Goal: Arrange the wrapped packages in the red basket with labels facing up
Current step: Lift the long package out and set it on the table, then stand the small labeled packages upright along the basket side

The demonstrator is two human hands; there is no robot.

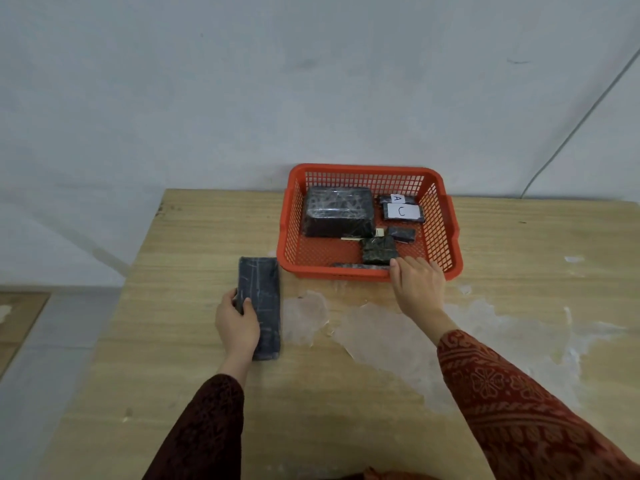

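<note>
- At the far left, past the table (pixel 194 341) edge, a strip of floor (pixel 20 317) shows at 9 o'clock, below a pale wall (pixel 242 98).
- The left hand (pixel 237 323) is closed on the left long edge of a long flat dark package (pixel 265 299); the thumb lies on its top face and the fingers go around the edge.
- This long package lies on the table outside the basket, at 8 o'clock from it, with its far right corner just beside the basket's near left corner. No label shows on its top.
- The red basket (pixel 440 209) stands on the table near the wall, at 12 o'clock from the hands.
- Inside it, at the left, the big wrapped package (pixel 337 211) is the largest one; I see no label on its top.
- At 5 o'clock from the big package lies a small dark package (pixel 379 250), and a thin flat package (pixel 360 266) lies along the near wall of the basket.
- At the far right corner two packages show white labels: the one marked A (pixel 397 198) sits behind the one marked C (pixel 402 212). At 6 o'clock from them a small package (pixel 401 234) shows no label.
- The right hand (pixel 417 285) rests over the near rim of the basket, fingers curled inside, touching the small dark package's near right corner; I cannot tell if it grips anything.
- A worn pale patch (pixel 398 334) spreads on the table at 5 o'clock from the basket.
</note>
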